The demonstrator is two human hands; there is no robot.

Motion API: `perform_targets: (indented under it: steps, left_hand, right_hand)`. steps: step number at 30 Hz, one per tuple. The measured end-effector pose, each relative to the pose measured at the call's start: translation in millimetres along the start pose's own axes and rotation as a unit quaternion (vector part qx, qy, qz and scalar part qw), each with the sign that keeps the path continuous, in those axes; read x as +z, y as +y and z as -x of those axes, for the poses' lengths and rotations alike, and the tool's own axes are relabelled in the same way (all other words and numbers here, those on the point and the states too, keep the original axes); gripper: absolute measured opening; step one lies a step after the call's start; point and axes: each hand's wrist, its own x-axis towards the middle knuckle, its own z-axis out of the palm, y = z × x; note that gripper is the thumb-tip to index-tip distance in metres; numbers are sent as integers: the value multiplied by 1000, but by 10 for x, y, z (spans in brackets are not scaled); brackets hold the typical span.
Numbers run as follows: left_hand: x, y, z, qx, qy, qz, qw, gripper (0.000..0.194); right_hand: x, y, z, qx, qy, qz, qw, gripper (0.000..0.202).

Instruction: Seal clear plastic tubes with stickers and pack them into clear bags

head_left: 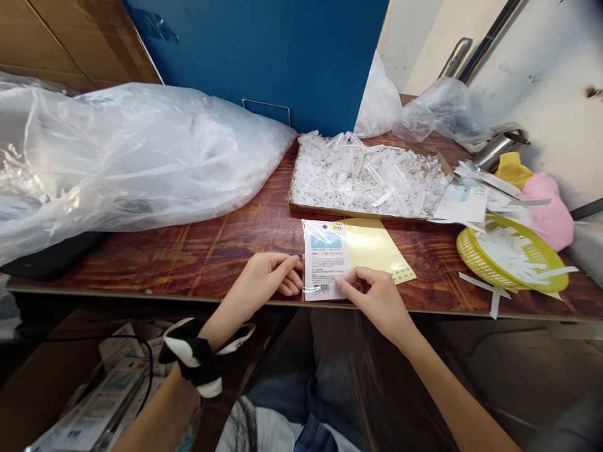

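Note:
A flat clear packet [325, 260] with a printed white card inside lies near the table's front edge, its text and barcode facing up. My right hand [377, 298] is closed in a pinch, with thumb and forefinger at the packet's lower right; whatever is between the fingertips is too small to make out. Beside the packet's left edge, my left hand [276, 276] rests with its fingers curled together and nothing visible in them. A glossy yellow sheet [374, 245], with small round stickers at its lower right corner, lies partly under the packet.
A shallow cardboard tray [330, 210] full of small clear plastic pieces stands behind. At right are a yellow basket [475, 257] with white paper strips and a pink plush thing [549, 210]. A large plastic bag [188, 157] covers the left. Below left, a box holds several printed packets [108, 402].

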Motion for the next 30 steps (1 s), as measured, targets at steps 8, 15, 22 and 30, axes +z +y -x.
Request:
perform_targets:
  steps: [8,15,22,30]
  left_hand:
    - [25,23,26,23,-21,-35,999,25]
    - [202,32,219,83,80,112,987,22]
    - [451,-10,292,118,106,180,971,19]
    - [528,-102,510,58,41,37,997,25]
  right_hand:
    - [29,8,2,-28,29,-15,999,23]
    - [21,-78,68,-120,298,-93,942,82]
    - [323,-192,60,-32,-47,-507,860,57]
    - [179,-167,38,-37,-15,-488,872,33]
